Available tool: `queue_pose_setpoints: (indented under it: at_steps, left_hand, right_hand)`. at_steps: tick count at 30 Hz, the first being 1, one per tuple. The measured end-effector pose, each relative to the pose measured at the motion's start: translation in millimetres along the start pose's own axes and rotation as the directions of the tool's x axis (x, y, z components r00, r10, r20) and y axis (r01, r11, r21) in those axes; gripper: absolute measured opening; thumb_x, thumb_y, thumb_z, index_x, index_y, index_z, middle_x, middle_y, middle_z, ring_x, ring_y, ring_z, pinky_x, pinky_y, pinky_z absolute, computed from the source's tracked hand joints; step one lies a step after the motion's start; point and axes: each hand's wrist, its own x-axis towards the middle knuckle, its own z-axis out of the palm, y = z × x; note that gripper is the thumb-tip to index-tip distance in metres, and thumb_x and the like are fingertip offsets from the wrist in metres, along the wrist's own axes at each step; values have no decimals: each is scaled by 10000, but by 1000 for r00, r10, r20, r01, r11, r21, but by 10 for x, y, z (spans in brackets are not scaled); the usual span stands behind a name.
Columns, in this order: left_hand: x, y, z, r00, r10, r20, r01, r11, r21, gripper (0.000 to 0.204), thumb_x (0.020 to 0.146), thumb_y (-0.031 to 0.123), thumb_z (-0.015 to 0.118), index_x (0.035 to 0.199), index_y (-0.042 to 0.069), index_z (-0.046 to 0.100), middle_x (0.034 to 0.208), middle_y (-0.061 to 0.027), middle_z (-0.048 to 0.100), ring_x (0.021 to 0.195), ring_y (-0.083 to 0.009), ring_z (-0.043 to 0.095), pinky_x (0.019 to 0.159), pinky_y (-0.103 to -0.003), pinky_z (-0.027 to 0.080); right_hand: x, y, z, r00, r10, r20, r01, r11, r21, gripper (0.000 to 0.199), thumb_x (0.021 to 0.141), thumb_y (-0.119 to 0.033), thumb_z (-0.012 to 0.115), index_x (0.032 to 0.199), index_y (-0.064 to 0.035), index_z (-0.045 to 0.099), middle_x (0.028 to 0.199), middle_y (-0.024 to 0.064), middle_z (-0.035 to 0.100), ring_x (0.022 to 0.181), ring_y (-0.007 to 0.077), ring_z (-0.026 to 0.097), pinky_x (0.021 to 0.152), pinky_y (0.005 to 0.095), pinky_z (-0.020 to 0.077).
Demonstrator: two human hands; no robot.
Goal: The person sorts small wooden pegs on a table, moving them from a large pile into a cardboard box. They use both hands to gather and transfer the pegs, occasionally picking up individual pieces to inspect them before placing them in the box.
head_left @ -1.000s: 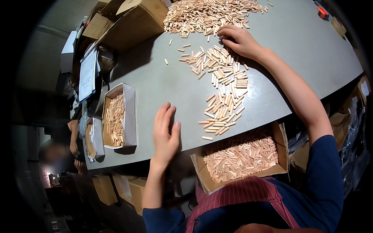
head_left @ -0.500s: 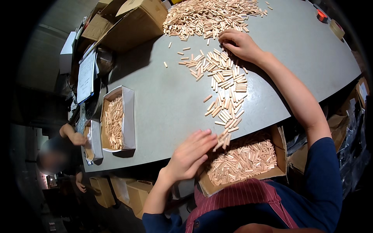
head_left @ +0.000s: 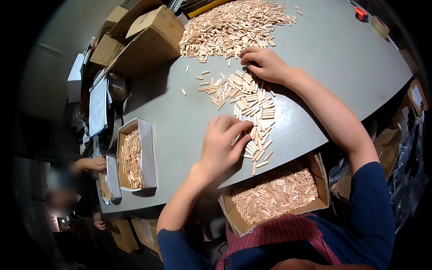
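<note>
Loose wooden dowels (head_left: pixel 249 101) lie in a strip across the grey table (head_left: pixel 189 130), running down to its near edge. My left hand (head_left: pixel 222 141) is over the strip's near left side, fingers bent and thumb apart, touching or just above the dowels. My right hand (head_left: pixel 266 65) rests at the strip's far end with fingers curled and a gap to the thumb; nothing shows in its grip. Below the near edge, against my apron, a cardboard box (head_left: pixel 321 177) holds many dowels. A large dowel pile (head_left: pixel 229 31) lies at the back.
A white box (head_left: pixel 148 155) of dowels stands at the left, beside a smaller box (head_left: pixel 113 177) where another person's hand (head_left: pixel 95 164) rests. Cardboard boxes (head_left: pixel 150 40) and a clipboard (head_left: pixel 98 108) are at the far left. Tape (head_left: pixel 380 27) and an orange item (head_left: pixel 361 14) lie far right.
My left hand has moved up from the table edge onto the dowel strip. Dowels at the edge have dropped away toward the box. My right hand stays at the strip's far end.
</note>
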Motion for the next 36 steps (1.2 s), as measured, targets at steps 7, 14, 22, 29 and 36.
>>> queue_pose_setpoints:
  at_steps: [7, 14, 22, 29, 36]
  left_hand:
    - [-1, 37, -26, 999, 52, 11, -53, 997, 54, 224, 781, 40, 782, 1000, 70, 743, 975, -84, 652, 958, -273, 601, 849, -363, 496]
    - [-507, -242, -725, 861, -292, -416, 285, 955, -80, 141, 916, 58, 710, 1049, 12, 695, 1054, -108, 705, 980, -224, 654, 900, -304, 491]
    - [-1118, -626, -1318, 794, -249, -554, 514, 761, 395, 424, 972, 60, 611, 1383, -30, 562, 1365, -224, 597, 1270, -361, 567, 1086, -442, 433]
    - [-434, -24, -148, 982, -134, 136, 124, 989, 75, 646, 1006, 194, 589, 1530, -92, 341, 1574, -316, 364, 1481, -461, 334, 1235, -506, 250]
    - [-82, 190, 285, 938, 75, 337, -162, 958, 237, 907, 994, 555, 555, 1585, -63, 252, 1649, -279, 252, 1545, -439, 206, 1255, -545, 156]
  right_hand:
    - [-16, -20, -3, 1000, 17, 22, -16, 1000, -26, 152, 883, -36, 638, 1025, -5, 681, 1168, 107, 681, 1007, 312, 675, 868, 391, 548]
    - [-22, -1, -26, 1000, 16, -15, -16, 999, -45, 185, 894, -26, 624, 1073, -13, 670, 1161, 100, 673, 1008, 306, 674, 861, 385, 548]
    - [-10, 53, 28, 1000, -16, -13, 15, 996, -85, 238, 900, -15, 602, 1132, -17, 657, 1200, 100, 660, 1037, 306, 670, 880, 384, 548]
    - [-19, 72, -9, 999, -14, -51, 10, 997, -72, 254, 936, -65, 627, 1186, -26, 646, 1186, 119, 656, 1007, 269, 688, 865, 357, 567]
    - [-8, -33, -10, 996, 69, -63, -71, 997, -35, 272, 929, -162, 611, 1169, -46, 665, 1157, 133, 672, 1093, 335, 652, 928, 422, 537]
